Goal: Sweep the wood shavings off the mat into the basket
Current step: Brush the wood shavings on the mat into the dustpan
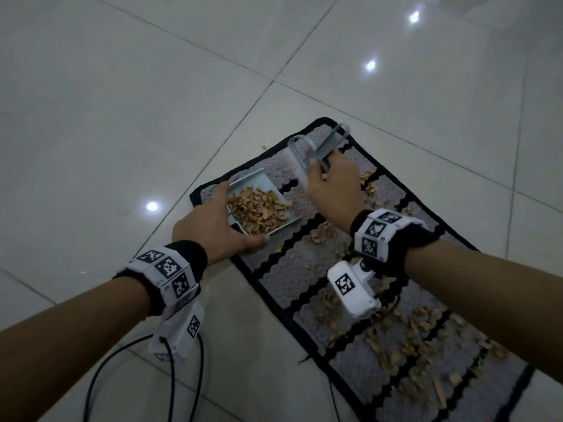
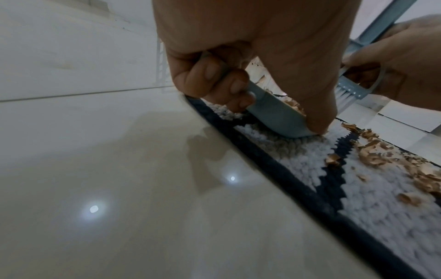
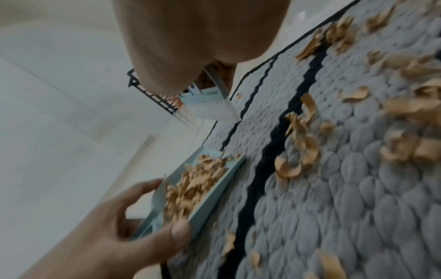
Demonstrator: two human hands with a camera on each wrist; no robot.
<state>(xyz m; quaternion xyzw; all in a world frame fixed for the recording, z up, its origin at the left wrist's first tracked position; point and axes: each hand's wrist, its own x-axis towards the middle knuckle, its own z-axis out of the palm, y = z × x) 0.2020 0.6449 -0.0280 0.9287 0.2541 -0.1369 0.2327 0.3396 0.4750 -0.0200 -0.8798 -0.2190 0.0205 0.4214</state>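
Forearms with tagged wristbands fill the near edge of the head view, reaching out over the mat [image 1: 350, 300], which lies on the tiled floor [image 1: 122, 117] and serves as landmark. At the mat's far left corner the left hand [image 1: 213, 226] grips the dustpan [image 1: 259, 205], fingers curled under its back wall and thumb pressed along its near side; the pan rests on the mat, heaped with wood shavings [image 1: 256, 208], its open lip facing right. Just right of it, the right hand [image 1: 332, 184] is wrapped round the handle of the brush [image 1: 304, 159], bristles lifted off the pile. Most loose shavings [image 1: 420, 339] lie rightward and nearer along the mat's long axis, so the right hand is closer to them. Beyond the mat's far edge, the basket [image 3: 152, 96] shows only partly.
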